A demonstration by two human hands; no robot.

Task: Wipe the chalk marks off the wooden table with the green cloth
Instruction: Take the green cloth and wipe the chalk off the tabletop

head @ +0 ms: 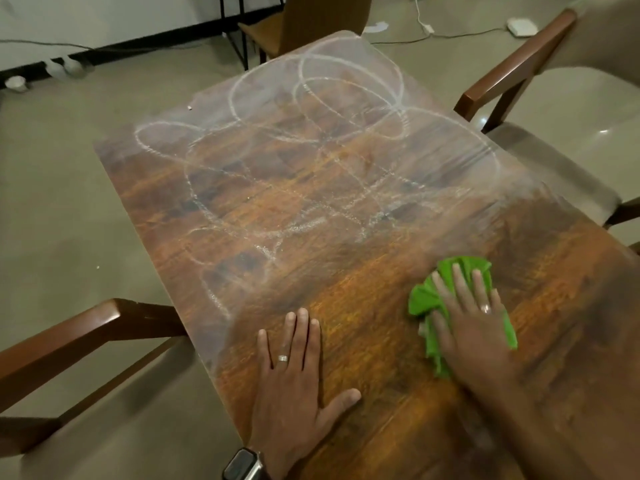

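On the near right part of the wooden counter [346, 341], the right hand [474, 327] lay flat on the crumpled green cloth [424, 299], its fingers straight and spread, pressing the cloth down against the wood rather than clutching it; that grip was released, palm down. Green folds showed past the fingertips and on both sides of the hand. A ring [485, 309] sat on one finger. Just to its left, apart from the cloth, the left hand [294, 379] rested flat on bare wood near the counter's left edge, fingers straight, thumb out, grasping nothing, also wearing a ring [283, 358], with a watch [242, 465] at the wrist. White chalk marks [311, 150], looping circles and crossing lines, covered the far and middle counter, with hazy smears toward the right edge. Chairs with brown wooden arms stood on the left [69, 344] and right [512, 67], and another [311, 22] beyond the far end.
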